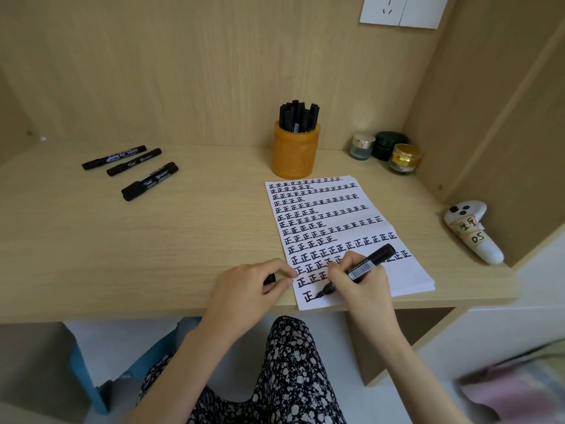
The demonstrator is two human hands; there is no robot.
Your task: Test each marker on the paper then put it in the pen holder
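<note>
Scene: A person seated at a wooden desk [153, 240] tests a black marker [360, 267] on a sheet of paper [406, 276] already filled with rows of the same inked character.

Right hand: The right hand [357, 286] is clamped around the marker in a writing grip, tip down on the near edge of the paper, beside the newest character at the bottom left of the sheet.

Left hand: The left hand [244, 286] rests on the desk just left of the paper, fingers closed on a small black piece [270, 279], most likely the marker's cap.

Pen holder: The orange pen holder [295, 151] stands at the far end of the paper, well apart from both hands, already crowded with black markers.

Untested: Three markers [131, 166] lie on the far left of the desk, capped, well clear of the hands.

Risks: The stroke runs close to the desk's near edge, so a slip could ink the wood. The writing hand may smear wet characters beneath it. Capping could miss and mark the fingers. The packed holder leaves little room, and a forced insertion could tip it.
</note>
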